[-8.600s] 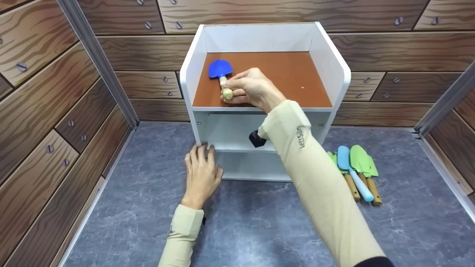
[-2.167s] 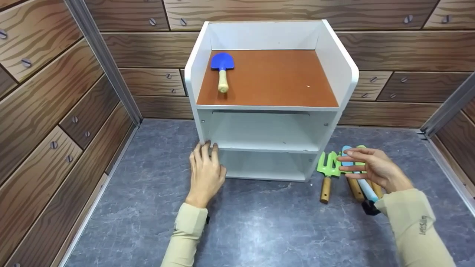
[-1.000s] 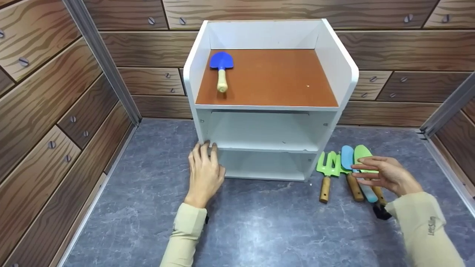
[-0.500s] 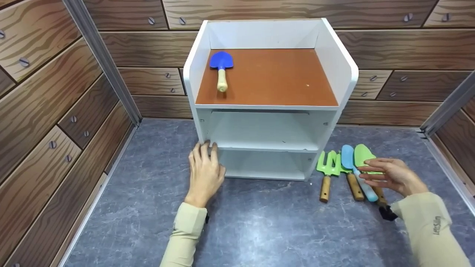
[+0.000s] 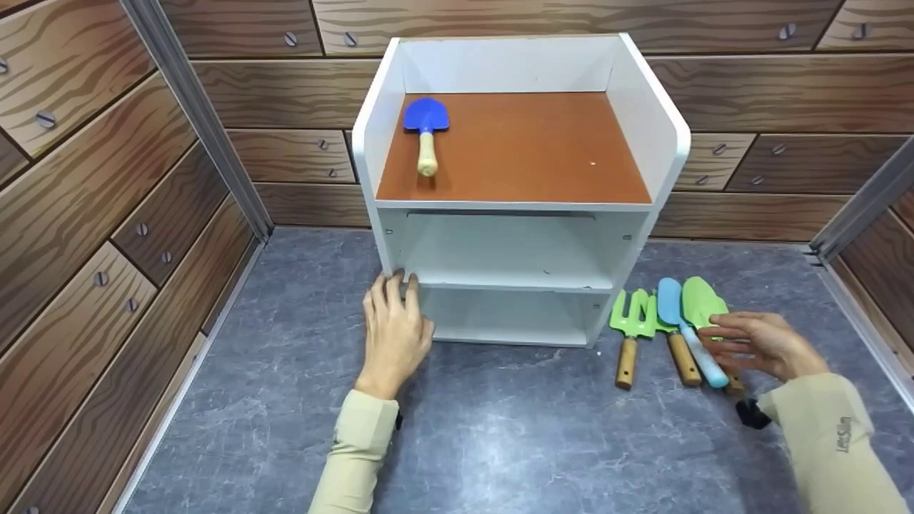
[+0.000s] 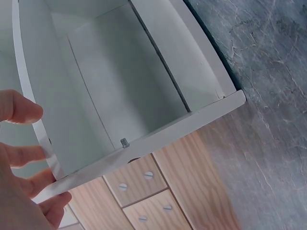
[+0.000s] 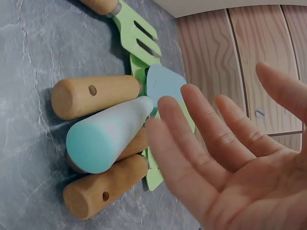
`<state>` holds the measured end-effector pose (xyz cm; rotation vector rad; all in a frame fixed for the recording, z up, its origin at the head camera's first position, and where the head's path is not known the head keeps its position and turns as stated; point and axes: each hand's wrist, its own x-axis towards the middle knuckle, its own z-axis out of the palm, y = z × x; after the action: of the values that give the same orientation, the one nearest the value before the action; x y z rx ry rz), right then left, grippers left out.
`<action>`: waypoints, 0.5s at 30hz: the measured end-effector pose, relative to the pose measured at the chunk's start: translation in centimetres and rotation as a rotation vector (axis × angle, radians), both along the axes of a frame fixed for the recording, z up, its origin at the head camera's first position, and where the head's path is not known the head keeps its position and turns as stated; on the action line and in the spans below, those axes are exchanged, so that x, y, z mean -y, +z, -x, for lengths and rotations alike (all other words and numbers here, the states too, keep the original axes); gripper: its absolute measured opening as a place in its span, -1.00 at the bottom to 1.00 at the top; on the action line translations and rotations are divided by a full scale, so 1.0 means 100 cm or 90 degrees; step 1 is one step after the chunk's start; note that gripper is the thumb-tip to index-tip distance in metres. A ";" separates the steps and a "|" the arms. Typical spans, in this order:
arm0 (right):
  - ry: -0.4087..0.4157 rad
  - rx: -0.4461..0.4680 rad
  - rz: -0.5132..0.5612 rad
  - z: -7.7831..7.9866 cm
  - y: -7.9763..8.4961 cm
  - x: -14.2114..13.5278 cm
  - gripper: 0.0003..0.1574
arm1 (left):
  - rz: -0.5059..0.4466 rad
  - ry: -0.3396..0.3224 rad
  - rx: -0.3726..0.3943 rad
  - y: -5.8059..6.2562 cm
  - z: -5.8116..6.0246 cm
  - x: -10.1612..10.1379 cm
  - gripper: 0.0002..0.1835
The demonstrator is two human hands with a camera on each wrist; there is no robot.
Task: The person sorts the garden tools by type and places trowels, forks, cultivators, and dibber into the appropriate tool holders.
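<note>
My right hand [image 5: 760, 344] hovers, fingers spread and holding nothing, beside a group of garden tools on the floor. A light-blue trowel [image 5: 701, 357] lies over wooden-handled tools there, next to a green trowel [image 5: 698, 298]. Left of them lies a green hand fork [image 5: 625, 357] with a wooden handle. In the right wrist view, my fingers [image 7: 204, 120] are apart from the light-blue handle [image 7: 108, 136]. My left hand [image 5: 391, 335] rests its fingertips at the left front edge of a white cabinet [image 5: 514, 207]. On its brown top lies a blue toy shovel [image 5: 426, 118].
Below the cabinet's top are two open compartments, divided by a white shelf [image 5: 507, 278]. Raised white sides and a back panel border the brown top [image 5: 535, 150]. Wood-patterned walls [image 5: 285, 93] enclose the grey floor [image 5: 300, 428] at the back and sides.
My right hand has let go of the blue shovel on the cabinet's top and moved down right to the garden tools. Lately it drifts slightly farther right. My left hand stays put.
</note>
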<state>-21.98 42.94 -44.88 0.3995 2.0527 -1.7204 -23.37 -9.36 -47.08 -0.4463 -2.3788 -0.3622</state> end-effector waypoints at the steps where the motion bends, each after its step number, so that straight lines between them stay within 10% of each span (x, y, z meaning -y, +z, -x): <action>1: -0.001 0.003 -0.001 0.000 -0.001 -0.001 0.13 | 0.000 0.000 0.000 0.000 0.000 0.000 -0.38; 11: -0.026 0.034 0.012 -0.002 -0.007 -0.006 -0.50 | 0.001 0.002 0.004 -0.001 -0.001 0.000 -0.37; 15: -0.023 0.037 -0.005 -0.001 -0.009 -0.006 -0.34 | -0.002 0.000 0.000 -0.002 0.001 0.001 -0.37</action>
<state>-21.84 43.59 -45.78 0.4868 2.0238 -1.7021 -23.42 -9.42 -47.23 -0.4456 -2.3775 -0.3657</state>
